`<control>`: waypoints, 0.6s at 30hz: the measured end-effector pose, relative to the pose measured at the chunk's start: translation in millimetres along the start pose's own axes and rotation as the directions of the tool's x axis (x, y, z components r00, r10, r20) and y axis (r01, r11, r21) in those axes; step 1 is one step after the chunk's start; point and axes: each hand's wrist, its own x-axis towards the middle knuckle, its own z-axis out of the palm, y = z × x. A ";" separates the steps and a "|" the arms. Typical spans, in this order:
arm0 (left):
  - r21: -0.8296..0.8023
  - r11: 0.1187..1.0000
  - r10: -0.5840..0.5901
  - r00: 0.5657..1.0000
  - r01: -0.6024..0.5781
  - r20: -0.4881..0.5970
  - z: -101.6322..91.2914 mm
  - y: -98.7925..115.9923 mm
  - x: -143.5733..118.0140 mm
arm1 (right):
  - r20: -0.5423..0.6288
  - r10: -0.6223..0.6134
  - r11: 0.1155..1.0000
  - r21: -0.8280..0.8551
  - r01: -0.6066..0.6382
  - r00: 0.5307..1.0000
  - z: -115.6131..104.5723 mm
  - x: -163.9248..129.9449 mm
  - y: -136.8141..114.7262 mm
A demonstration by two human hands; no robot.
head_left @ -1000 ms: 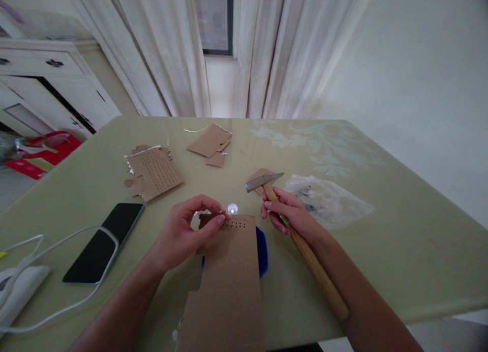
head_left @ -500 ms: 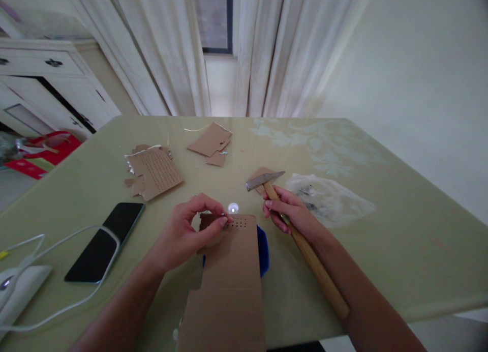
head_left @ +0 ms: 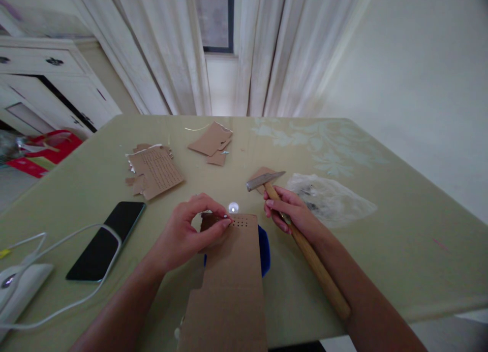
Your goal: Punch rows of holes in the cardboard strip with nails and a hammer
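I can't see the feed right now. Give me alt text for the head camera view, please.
The left hand pinches something small at the top edge of a cardboard sheet with rows of punched holes, which lies over a blue object, while the right hand holds a wooden-handled hammer. On the green table lie cardboard scraps, a phone, and a plastic bag.

Pale green table point(head_left: 381, 230), white curtains point(head_left: 274, 47) over a dim window point(head_left: 215, 16), white cabinet point(head_left: 49, 82), plain wall point(head_left: 419, 77).
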 end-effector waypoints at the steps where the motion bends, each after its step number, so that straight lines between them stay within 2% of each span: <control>1: 0.002 1.000 0.006 1.000 -0.006 0.000 -0.4 0.3 0.2 | 0.000 -0.003 1.000 0.001 0.003 1.000 -0.2 -0.1 0.5; 11: 0.012 1.000 0.023 1.000 -0.023 0.008 -0.8 -3.9 1.1 | -0.012 -0.029 0.998 0.052 0.029 1.000 0.4 0.5 -0.7; 15: 0.044 0.998 0.044 0.999 -0.043 -0.004 -0.2 -5.7 1.8 | -0.016 -0.073 0.996 0.055 0.074 0.997 2.4 -4.9 -7.6; 18: 0.068 0.996 0.061 0.998 -0.061 0.001 0.0 -7.0 2.5 | 0.028 -0.118 0.992 0.036 0.117 0.993 8.9 -17.2 -18.5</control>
